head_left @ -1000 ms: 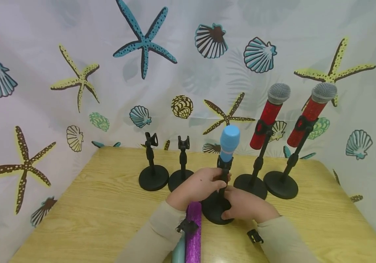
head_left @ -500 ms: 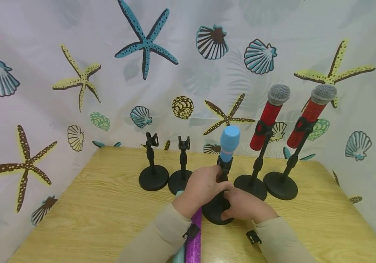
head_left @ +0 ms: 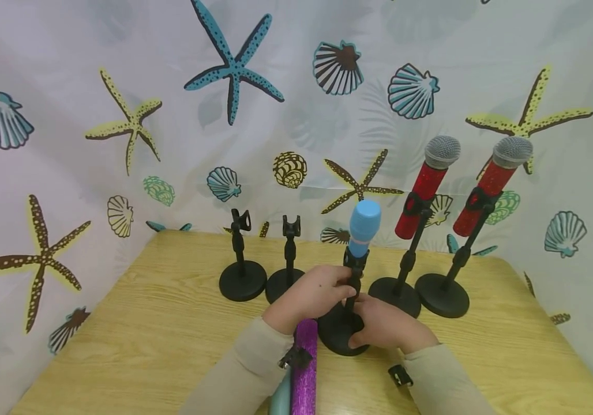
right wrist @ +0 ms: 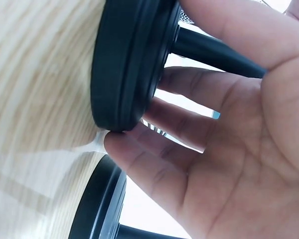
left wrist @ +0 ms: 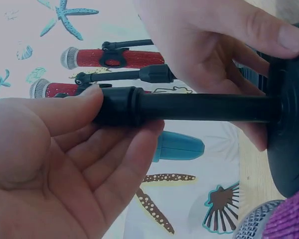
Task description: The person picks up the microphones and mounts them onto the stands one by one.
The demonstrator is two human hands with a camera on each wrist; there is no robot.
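A blue microphone sits tilted in the clip of a black desktop microphone stand in the middle of the table. My left hand pinches the stand's collar between thumb and fingers, just below the clip. Lower down, my right hand holds the round base, thumb on its top and fingers at its edge, as the right wrist view shows. The base stands on the wooden table. A purple microphone and a pale teal cylinder lie beside my left forearm, the cylinder partly hidden by the sleeve.
Two stands with red microphones are at the right, one base close beside my right hand. At the back left are two stands with bare clips, including the leftmost stand. A shell-patterned cloth hangs behind the table.
My left hand rolled over the pole to the right half a second ago, and has now turned back to about its earlier pose. The right hand has stayed on the base.
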